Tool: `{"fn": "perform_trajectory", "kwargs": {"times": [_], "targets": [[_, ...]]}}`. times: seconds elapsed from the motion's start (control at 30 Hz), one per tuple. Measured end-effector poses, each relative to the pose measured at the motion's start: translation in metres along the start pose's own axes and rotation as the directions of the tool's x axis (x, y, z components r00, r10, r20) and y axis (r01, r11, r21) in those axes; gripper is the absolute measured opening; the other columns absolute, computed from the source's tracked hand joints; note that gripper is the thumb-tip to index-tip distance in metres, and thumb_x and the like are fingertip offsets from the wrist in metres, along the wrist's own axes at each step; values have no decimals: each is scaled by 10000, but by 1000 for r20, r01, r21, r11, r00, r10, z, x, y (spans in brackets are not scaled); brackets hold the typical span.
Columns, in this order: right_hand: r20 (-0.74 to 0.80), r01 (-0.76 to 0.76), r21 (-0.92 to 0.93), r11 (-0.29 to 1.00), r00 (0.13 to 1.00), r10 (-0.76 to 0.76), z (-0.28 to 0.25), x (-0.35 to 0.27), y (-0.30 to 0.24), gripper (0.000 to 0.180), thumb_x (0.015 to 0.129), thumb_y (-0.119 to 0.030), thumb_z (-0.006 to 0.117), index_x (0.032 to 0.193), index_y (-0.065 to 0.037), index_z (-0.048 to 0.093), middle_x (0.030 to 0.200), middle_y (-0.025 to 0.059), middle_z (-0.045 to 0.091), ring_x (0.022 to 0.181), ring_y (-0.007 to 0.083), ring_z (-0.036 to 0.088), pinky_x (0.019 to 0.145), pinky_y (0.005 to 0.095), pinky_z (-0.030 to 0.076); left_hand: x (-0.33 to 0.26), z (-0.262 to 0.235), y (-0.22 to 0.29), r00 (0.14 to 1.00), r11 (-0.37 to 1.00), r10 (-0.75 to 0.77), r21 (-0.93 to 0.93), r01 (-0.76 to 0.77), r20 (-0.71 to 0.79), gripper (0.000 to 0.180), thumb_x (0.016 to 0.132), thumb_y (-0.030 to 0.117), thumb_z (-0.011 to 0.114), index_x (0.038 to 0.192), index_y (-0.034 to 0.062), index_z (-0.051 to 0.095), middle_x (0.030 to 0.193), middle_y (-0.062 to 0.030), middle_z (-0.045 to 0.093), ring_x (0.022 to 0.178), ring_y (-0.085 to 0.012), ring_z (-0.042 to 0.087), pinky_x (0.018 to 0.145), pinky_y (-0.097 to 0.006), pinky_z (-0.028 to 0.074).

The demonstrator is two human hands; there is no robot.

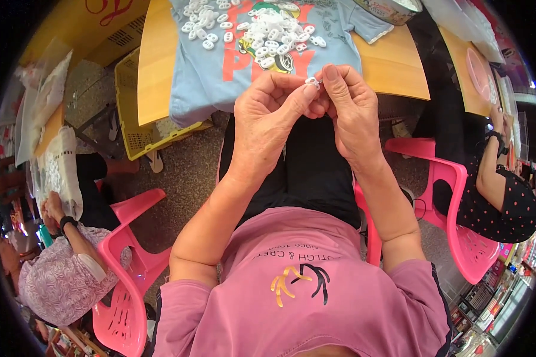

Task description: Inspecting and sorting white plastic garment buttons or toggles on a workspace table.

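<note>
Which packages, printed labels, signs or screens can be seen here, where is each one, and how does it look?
Clear plastic bags: far left, crumpled, holding pale contents.
Light blue cloth: on the wooden table, red and yellow print, small white pieces heaped on it.
Small colourful packages: lower right edge, in rows.
Screens: none visible.

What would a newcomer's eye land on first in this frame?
Most likely the two hands meeting at centre: the left hand and right hand pinch one small white plastic piece between their fingertips. Just beyond lies a heap of white pieces on a light blue shirt spread over the wooden table.
</note>
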State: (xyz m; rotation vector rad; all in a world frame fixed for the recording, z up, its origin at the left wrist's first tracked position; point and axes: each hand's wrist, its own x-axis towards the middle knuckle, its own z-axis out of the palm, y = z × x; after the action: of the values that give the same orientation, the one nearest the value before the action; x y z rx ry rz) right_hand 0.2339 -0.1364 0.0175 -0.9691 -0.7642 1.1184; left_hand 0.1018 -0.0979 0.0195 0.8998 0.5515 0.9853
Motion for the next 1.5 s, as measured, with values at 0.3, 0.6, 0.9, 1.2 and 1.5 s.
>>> {"fn": "perform_trajectory", "kwargs": {"times": [0.3, 0.6, 0.9, 1.2, 1.5], "targets": [[-61, 37, -53, 998, 997, -41, 5, -1, 5, 219, 982, -236, 570, 908, -32, 602, 735, 11, 579, 601, 69, 493, 556, 225, 423, -1, 1, 1, 1000, 999, 23, 40, -22, -14, 140, 901, 55, 658, 973, -39, 585, 848, -103, 671, 758, -133, 653, 709, -251, 544], [-118, 117, -95, 989, 985, -128, 13, -3, 8, 202, 972, -216, 590, 903, -27, 597, 739, 4, 580, 622, 67, 494, 572, 218, 420, -3, 5, -2, 993, 990, 108, 92, -103, -55, 110, 901, 37, 651, 941, -31, 574, 833, -99, 674, 754, -123, 653, 705, -247, 548], [-97, 146, -243, 959, 980, -174, 15, -2, 3, 188, 970, -190, 596, 887, -21, 599, 728, -15, 565, 632, 48, 476, 572, 207, 406, -4, 7, -2, 977, 960, 202, 209, -184, -70, 92, 898, 18, 646, 933, -31, 577, 825, -79, 679, 754, -106, 658, 684, -236, 547], [-167, 223, -388, 894, 937, -306, 22, -4, 20, 177, 977, -168, 581, 861, -35, 574, 712, -35, 557, 622, 21, 470, 546, 186, 400, 0, 2, -3, 976, 923, 207, 345, -170, -73, 99, 893, 31, 658, 912, -38, 589, 798, -81, 675, 729, -112, 657, 656, -232, 538], [29, 220, -543, 811, 969, -243, 3, -2, 0, 193, 991, -161, 552, 923, 7, 618, 745, -15, 602, 680, 40, 537, 622, 189, 456, 10, -13, -1, 998, 998, -61, 6, 61, -36, 136, 889, 84, 680, 925, -22, 603, 821, -95, 677, 730, -142, 654, 687, -251, 529]]}}
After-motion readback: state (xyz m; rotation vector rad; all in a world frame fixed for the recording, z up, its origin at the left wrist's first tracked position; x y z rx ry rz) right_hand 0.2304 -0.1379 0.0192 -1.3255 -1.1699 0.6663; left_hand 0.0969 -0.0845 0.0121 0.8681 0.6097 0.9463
